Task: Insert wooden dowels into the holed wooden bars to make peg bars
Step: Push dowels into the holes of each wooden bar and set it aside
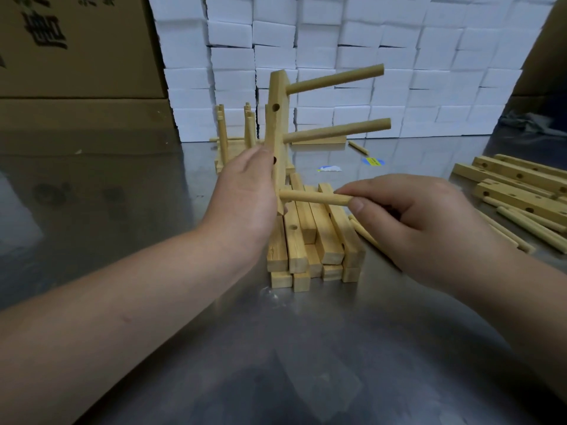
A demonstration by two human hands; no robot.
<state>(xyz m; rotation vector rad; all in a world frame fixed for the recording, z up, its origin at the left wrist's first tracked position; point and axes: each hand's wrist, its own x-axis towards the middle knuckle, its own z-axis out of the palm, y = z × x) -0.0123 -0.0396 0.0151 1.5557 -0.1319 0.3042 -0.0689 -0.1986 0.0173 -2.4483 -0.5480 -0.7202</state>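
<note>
My left hand grips a holed wooden bar and holds it upright above a stack of bars. Two dowels stick out of the bar to the right, an upper dowel and a middle dowel. An empty hole shows on the bar's side between them. My right hand pinches a third dowel between thumb and forefinger. This dowel lies level, and its left tip touches the bar's lower end, just below my left fingers.
A stack of plain bars lies on the metal table under my hands. More holed bars and loose dowels lie at the right. Finished peg bars stand behind. White boxes and cardboard cartons wall the back.
</note>
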